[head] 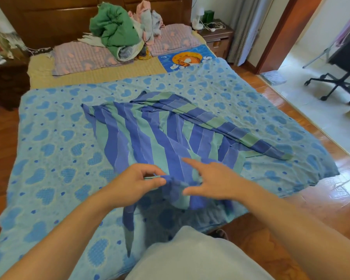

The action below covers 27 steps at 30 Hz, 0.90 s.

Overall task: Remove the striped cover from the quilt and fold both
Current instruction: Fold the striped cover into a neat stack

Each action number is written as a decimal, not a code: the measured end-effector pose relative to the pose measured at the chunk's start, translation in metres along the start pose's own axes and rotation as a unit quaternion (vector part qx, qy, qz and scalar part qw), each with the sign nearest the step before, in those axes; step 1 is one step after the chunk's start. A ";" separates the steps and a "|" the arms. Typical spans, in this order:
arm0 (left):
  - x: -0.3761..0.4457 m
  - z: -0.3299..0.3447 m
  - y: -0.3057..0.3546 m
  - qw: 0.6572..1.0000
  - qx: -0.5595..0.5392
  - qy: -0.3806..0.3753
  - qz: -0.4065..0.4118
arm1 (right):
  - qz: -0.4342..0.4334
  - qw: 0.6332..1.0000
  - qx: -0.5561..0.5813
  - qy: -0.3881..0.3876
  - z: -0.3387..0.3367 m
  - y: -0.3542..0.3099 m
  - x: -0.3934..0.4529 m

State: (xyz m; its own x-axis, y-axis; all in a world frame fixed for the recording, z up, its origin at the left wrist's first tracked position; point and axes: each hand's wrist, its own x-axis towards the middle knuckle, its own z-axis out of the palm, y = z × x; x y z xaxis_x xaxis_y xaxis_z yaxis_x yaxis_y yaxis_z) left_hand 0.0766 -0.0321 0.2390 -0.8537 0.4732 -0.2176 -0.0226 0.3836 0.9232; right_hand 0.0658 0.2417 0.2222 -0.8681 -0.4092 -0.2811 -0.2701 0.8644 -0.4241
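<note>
Head view, person standing at the foot of a bed. The striped cover [170,134], blue and green bands, lies loose and rumpled on top of the heart-print quilt [55,142], which is spread flat over most of the mattress. The cover's far edge is folded over on itself in a long diagonal ridge toward the right side of the bed; its near end is bunched and hangs a little over the bed's near edge, with 1 narrow tail of fabric trailing down on the left.

Left hand [137,181]: thumb and forefinger pinch a thin edge of the striped cover at its near end, the other fingers curled in behind. Right hand [212,179]: fingers mostly straight and spread, forefinger pointing out over the cover, thumb low beside the bunched fabric. Whether the right thumb actually nips cloth I cannot tell; motion blur softens that spot.

At the head of the bed, past the quilt's far edge: a yellow checked mat [101,74], a blue cartoon tiger towel [187,59], 2 pink-patterned pillows [79,57], and a heap of clothes with a green garment [113,27] on top. A wooden headboard [55,19] stands behind. A bedside table [218,35] at the right carries a small white fan [198,20]. A black swivel chair [339,77] stands on the pale floor beyond the doorway, well apart from the bed.
</note>
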 end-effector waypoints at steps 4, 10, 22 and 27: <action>-0.002 0.010 0.026 0.999 0.004 -0.015 0.043 | -0.014 0.992 -0.119 -0.041 0.045 -0.039 0.036; -0.034 -0.019 -0.001 0.994 0.028 0.103 -0.003 | 0.100 0.988 -0.113 0.018 0.063 -0.001 0.030; -0.056 -0.055 -0.094 0.827 0.276 0.447 -0.198 | -0.014 0.935 0.112 0.337 -0.111 -0.020 -0.005; -0.073 -0.077 -0.084 0.801 0.359 0.459 -0.135 | -0.004 0.964 -0.067 0.259 -0.167 0.011 -0.010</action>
State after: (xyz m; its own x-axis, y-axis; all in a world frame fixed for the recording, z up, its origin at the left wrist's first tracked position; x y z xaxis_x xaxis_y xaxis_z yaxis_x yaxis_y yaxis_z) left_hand 0.1010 -0.1603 0.2015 -0.8987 -0.3601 0.2504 -0.2471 0.8874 0.3891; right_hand 0.0020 0.3043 0.3640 -0.9479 -0.2452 0.2033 -0.2988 0.9057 -0.3007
